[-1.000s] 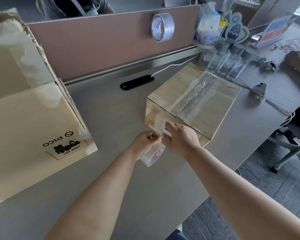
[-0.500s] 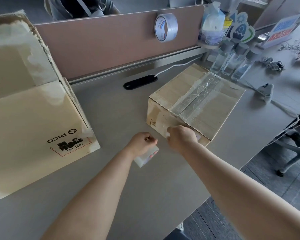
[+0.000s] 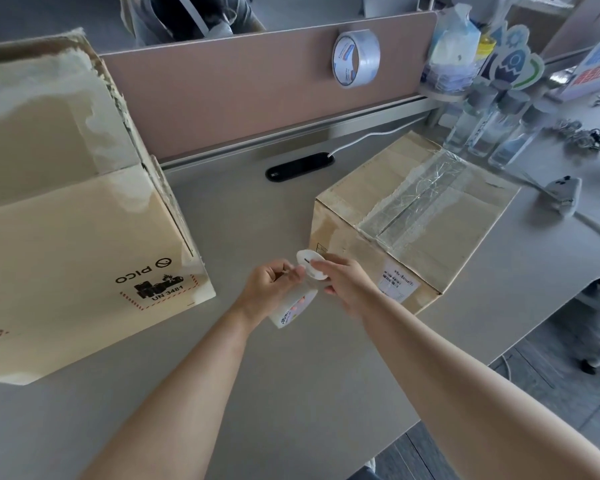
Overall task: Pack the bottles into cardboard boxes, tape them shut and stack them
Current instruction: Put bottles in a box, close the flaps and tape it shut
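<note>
A small cardboard box [image 3: 447,237] lies closed on the desk, with clear tape along its top seam. In front of its near left corner, my left hand [image 3: 271,285] grips a roll of clear tape [image 3: 291,308]. My right hand [image 3: 350,289] holds a small white oval tool [image 3: 309,268] against the top of that roll. The two hands touch each other there. Three clear bottles [image 3: 492,133] with grey caps stand behind the box at the back right. A big cardboard box [image 3: 66,237] marked PICO fills the left side.
A silver tape roll [image 3: 355,58] hangs on the pink partition [image 3: 222,81]. A black cable port [image 3: 300,167] sits in the desk [image 3: 257,393] behind the hands. A white device [image 3: 563,194], cables and desk ornaments lie at the right. The desk edge runs diagonally at the lower right.
Both hands came off the small box's front face and drew slightly left. The right hand brought the white tool up onto the tape roll, which the left hand turned.
</note>
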Action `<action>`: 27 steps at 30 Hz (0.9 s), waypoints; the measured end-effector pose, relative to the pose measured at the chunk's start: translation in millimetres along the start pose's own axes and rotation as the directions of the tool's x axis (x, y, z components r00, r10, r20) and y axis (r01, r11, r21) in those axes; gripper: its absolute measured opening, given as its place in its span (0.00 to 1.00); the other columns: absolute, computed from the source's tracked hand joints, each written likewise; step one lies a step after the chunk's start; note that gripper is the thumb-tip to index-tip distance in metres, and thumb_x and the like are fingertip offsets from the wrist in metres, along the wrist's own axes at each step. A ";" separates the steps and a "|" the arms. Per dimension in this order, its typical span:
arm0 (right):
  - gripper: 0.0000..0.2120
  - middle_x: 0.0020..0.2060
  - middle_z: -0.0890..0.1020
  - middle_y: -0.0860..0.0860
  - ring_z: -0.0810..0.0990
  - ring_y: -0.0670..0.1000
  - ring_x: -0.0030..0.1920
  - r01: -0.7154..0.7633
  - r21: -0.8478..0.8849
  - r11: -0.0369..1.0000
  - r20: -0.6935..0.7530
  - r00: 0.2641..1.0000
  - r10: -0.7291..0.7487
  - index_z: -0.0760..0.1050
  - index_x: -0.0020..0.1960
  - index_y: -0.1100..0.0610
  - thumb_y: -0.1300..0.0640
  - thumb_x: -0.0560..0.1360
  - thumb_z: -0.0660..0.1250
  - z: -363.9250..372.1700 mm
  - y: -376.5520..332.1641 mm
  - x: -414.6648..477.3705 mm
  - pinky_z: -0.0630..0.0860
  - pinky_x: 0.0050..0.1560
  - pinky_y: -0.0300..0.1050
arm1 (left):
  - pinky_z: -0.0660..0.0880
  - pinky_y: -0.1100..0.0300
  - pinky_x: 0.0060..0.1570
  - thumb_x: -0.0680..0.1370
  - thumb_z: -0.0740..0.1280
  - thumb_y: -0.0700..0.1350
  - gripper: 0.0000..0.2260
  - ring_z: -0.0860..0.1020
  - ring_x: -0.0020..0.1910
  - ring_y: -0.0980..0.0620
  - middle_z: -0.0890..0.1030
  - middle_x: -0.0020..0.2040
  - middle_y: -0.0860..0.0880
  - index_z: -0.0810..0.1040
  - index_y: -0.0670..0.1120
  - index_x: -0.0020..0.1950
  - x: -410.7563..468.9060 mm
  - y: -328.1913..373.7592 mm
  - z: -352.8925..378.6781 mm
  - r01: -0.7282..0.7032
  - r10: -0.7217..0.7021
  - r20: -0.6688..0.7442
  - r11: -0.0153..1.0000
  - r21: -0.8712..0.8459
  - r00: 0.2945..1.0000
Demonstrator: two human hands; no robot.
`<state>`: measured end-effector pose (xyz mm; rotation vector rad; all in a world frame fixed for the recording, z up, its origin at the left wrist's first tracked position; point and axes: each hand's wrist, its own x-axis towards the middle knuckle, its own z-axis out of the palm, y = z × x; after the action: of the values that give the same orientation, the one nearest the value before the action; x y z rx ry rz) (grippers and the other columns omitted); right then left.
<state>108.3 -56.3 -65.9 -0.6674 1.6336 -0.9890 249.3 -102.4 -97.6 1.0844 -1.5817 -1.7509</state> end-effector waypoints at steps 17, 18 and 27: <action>0.09 0.39 0.82 0.52 0.79 0.47 0.38 0.138 0.225 0.965 0.075 0.985 -0.158 0.80 0.46 0.56 0.67 0.75 0.63 -4.6 -25.3 1.5 0.75 0.40 0.35 | 0.70 0.63 0.33 0.67 0.71 0.56 0.06 0.74 0.28 0.58 0.78 0.28 0.55 0.80 0.56 0.40 18.8 13.7 -7.6 0.017 -0.011 -0.061 0.995 0.096 0.998; 0.10 0.39 0.82 0.52 0.79 0.47 0.38 0.169 0.185 0.968 0.063 0.981 -0.183 0.80 0.47 0.55 0.67 0.75 0.63 -5.6 -30.6 0.8 0.74 0.41 0.35 | 0.69 0.64 0.32 0.65 0.70 0.57 0.13 0.72 0.26 0.59 0.76 0.26 0.56 0.78 0.59 0.48 21.3 16.9 -9.1 0.010 -0.003 -0.058 0.992 0.124 0.998; 0.17 0.61 0.77 0.48 0.68 0.51 0.64 0.225 -0.819 0.528 -0.153 0.802 -0.578 0.73 0.66 0.52 0.60 0.79 0.57 -51.0 -69.7 26.3 0.66 0.60 0.46 | 0.68 0.68 0.29 0.61 0.71 0.55 0.26 0.70 0.26 0.60 0.74 0.31 0.51 0.63 0.51 0.53 28.4 21.2 -12.5 -0.116 0.157 -0.141 0.958 0.261 0.978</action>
<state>48.1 -99.0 -13.9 -1.5988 2.3807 -0.7278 242.1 -136.0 -82.6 1.1708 -1.7649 -1.3634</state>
